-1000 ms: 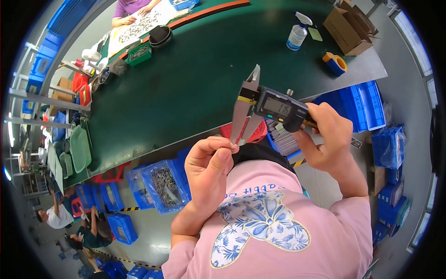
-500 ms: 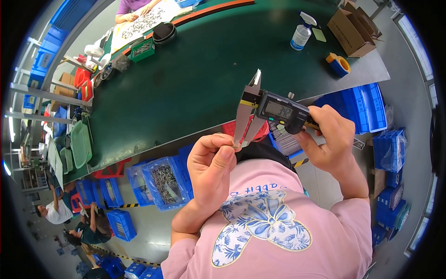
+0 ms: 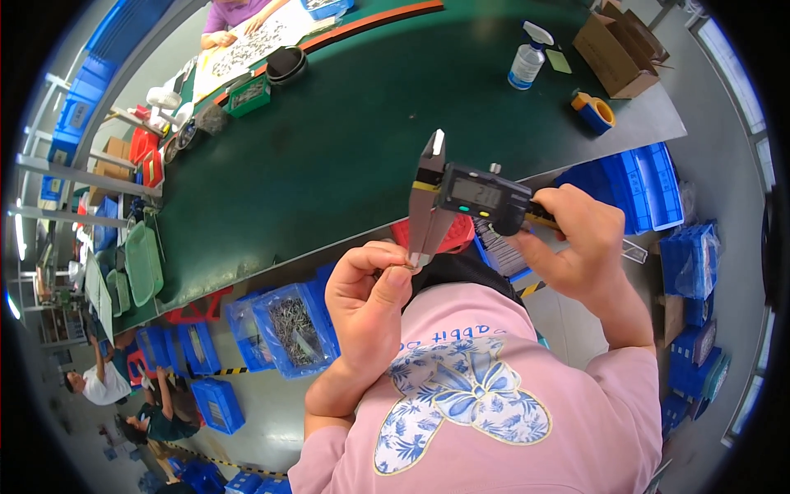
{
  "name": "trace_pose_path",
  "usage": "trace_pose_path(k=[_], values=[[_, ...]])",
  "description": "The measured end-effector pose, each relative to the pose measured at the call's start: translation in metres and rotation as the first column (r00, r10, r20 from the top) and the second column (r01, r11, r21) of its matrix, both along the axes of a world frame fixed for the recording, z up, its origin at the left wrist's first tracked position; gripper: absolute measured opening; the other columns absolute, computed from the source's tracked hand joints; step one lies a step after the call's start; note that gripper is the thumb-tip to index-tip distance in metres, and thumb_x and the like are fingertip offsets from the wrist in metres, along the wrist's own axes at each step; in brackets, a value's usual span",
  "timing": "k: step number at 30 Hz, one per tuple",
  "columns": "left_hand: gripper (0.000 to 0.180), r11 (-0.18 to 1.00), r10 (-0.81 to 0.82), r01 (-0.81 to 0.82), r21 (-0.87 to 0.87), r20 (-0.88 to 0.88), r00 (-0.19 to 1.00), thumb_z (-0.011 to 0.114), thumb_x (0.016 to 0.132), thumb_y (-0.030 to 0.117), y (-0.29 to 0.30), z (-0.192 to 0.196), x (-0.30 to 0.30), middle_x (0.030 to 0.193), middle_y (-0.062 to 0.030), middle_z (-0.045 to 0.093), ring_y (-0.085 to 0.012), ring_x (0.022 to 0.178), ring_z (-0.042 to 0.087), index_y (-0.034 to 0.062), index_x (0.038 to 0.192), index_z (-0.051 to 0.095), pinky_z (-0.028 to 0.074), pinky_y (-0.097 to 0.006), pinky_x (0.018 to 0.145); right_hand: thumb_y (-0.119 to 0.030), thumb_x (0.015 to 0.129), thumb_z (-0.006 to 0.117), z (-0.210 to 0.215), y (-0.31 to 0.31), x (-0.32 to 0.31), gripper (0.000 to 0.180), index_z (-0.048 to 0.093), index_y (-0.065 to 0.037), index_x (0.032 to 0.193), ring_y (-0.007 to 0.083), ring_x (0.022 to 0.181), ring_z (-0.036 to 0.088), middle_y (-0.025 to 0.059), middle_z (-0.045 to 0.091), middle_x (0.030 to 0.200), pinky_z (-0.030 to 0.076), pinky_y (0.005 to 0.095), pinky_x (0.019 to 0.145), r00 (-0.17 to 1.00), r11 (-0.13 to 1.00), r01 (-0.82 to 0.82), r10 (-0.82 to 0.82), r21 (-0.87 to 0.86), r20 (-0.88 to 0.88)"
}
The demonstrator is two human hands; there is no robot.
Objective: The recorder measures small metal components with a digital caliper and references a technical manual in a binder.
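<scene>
A digital caliper with a dark display body is gripped in my right hand, thumb beneath the body and fingers around the beam. Its long jaws point down toward my left hand, and they sit close together. Between thumb and fingertips of the left hand is a small metal piece, right at the jaw tips. Fingers and jaws cover most of that piece, so its exact kind is hidden.
Beyond my hands lies a green-topped table with a spray bottle, a tape roll and a cardboard box. Below its edge stands a blue bin of metal parts. A co-worker sits at the far side.
The caliper's jaws have drawn together from a wider gap, closing near the small piece. The caliper and right hand have shifted slightly left.
</scene>
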State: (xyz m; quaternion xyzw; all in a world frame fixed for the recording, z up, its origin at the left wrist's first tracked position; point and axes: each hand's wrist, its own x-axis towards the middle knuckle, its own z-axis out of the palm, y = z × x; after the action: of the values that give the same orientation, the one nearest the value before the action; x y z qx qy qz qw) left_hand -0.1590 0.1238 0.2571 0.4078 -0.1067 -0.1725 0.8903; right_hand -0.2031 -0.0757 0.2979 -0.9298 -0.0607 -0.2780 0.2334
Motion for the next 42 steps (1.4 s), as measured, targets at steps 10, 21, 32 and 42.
trace_pose_path(k=[10, 21, 32, 42], values=[[0.005, 0.997, 0.024, -0.027, 0.078, 0.046, 0.999, 0.050, 0.078, 0.005, 0.0002, -0.0003, -0.0001, 0.077, -0.0029, 0.046, -0.0031, 0.049, 0.032, 0.0030, 0.083, 0.049, 0.025, -0.017, 0.045, -0.025, 0.057, 0.069, -0.0028, -0.0002, -0.0018, 0.029, 0.054, -0.004, 0.071, 0.0197, 0.043, 0.048, 0.0059, 0.049, 0.055, 0.034, 0.0259, 0.037, 1.000, 1.000, 0.007, -0.006, -0.014, 0.006], [0.007, 0.998, -0.048, 0.049, 0.043, -0.026, 0.999, 0.054, 0.074, 0.001, -0.0029, 0.0005, 0.0010, 0.082, -0.0079, 0.054, -0.0050, 0.060, 0.044, -0.0003, 0.081, 0.052, 0.030, -0.015, 0.047, -0.009, 0.055, 0.067, -0.0002, -0.0018, 0.0005, 0.032, 0.051, -0.001, 0.082, 0.0194, 0.045, 0.050, 0.0071, 0.051, 0.061, 0.036, 0.0245, 0.038, 1.000, 1.000, -0.020, 0.020, 0.019, 0.019], [0.006, 0.998, -0.022, 0.018, 0.067, 0.058, 0.998, 0.056, 0.071, -0.005, -0.0030, 0.0011, -0.0051, 0.079, -0.0103, 0.055, -0.0139, 0.072, 0.055, -0.0032, 0.077, 0.054, 0.045, -0.022, 0.065, -0.013, 0.056, 0.070, 0.0028, -0.0032, -0.0008, 0.033, 0.051, -0.001, 0.081, 0.0189, 0.044, 0.049, 0.0084, 0.051, 0.059, 0.037, 0.0234, 0.038, 0.987, 0.993, -0.111, 0.115, -0.037, 0.115], [0.005, 0.996, -0.001, -0.007, 0.089, 0.089, 0.996, 0.056, 0.071, -0.006, -0.0052, -0.0004, -0.0041, 0.079, -0.0111, 0.056, -0.0142, 0.071, 0.056, -0.0038, 0.075, 0.054, 0.045, -0.022, 0.064, -0.013, 0.056, 0.070, 0.0032, -0.0057, -0.0001, 0.033, 0.052, -0.001, 0.081, 0.0184, 0.044, 0.049, 0.0082, 0.051, 0.058, 0.037, 0.0233, 0.038, 0.984, 0.992, -0.103, 0.112, -0.074, 0.135]])
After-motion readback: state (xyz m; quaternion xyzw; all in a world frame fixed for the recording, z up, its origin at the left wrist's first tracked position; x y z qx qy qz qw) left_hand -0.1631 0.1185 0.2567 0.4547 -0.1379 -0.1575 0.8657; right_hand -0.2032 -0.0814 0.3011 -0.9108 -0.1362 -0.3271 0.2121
